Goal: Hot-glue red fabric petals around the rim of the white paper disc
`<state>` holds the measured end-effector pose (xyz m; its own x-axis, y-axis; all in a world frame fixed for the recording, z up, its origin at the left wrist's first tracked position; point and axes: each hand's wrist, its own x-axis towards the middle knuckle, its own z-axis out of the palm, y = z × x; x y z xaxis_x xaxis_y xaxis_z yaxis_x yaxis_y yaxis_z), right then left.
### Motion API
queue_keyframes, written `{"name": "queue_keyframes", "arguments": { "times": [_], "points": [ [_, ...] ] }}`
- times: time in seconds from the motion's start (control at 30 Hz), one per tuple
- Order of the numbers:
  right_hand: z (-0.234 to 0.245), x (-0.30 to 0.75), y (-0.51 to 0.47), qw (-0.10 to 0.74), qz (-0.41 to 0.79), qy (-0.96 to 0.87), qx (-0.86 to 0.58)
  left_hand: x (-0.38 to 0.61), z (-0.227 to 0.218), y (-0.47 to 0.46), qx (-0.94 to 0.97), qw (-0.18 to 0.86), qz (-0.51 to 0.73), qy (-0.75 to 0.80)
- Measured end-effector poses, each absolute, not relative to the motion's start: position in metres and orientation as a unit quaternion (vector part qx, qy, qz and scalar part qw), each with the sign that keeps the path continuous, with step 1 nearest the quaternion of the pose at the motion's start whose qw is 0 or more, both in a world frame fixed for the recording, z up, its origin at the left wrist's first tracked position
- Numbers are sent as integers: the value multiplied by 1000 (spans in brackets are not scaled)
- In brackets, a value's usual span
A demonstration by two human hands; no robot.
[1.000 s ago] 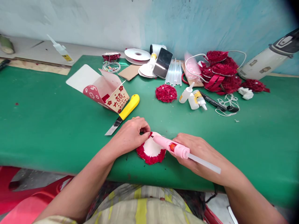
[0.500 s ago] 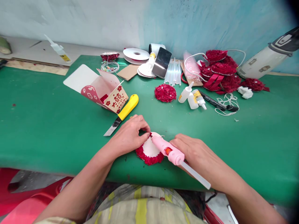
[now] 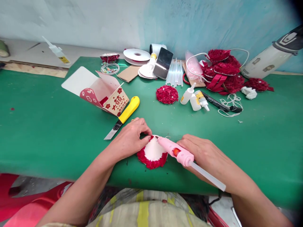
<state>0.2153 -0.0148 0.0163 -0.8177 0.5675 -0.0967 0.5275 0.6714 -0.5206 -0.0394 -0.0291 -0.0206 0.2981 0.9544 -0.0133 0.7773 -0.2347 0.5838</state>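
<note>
A white disc (image 3: 152,149) with ruffled red ribbon (image 3: 152,163) around much of its rim lies flat on the green table before me. My left hand (image 3: 135,135) pinches the red ribbon at the disc's upper left edge, thumb and forefinger closed. In my right hand (image 3: 201,151) is a pink hot glue gun (image 3: 177,152), its nozzle over the disc's upper part near my left fingertips. A clear glue stick (image 3: 208,176) sticks out of the gun's back end. My right fingers are partly hidden behind the gun.
A yellow utility knife (image 3: 129,110) lies beside my left hand, blade exposed, near an open printed box (image 3: 115,102). Behind are a red rosette (image 3: 167,94), small glue bottles (image 3: 188,94), glue sticks (image 3: 174,73), a phone (image 3: 163,63) and piled red rosettes (image 3: 222,69).
The glue gun and my right hand have shifted a little to the right, the nozzle moving along the disc's upper edge. My left hand keeps its pinch at nearly the same spot.
</note>
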Motion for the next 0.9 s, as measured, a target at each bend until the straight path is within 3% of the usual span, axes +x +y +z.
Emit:
{"name": "queue_keyframes", "arguments": {
  "times": [0.9],
  "points": [
    [18, 206, -15, 38, 281, -913, -292, -42, -19, -29, 772, 258, 159, 558]
  ]
}}
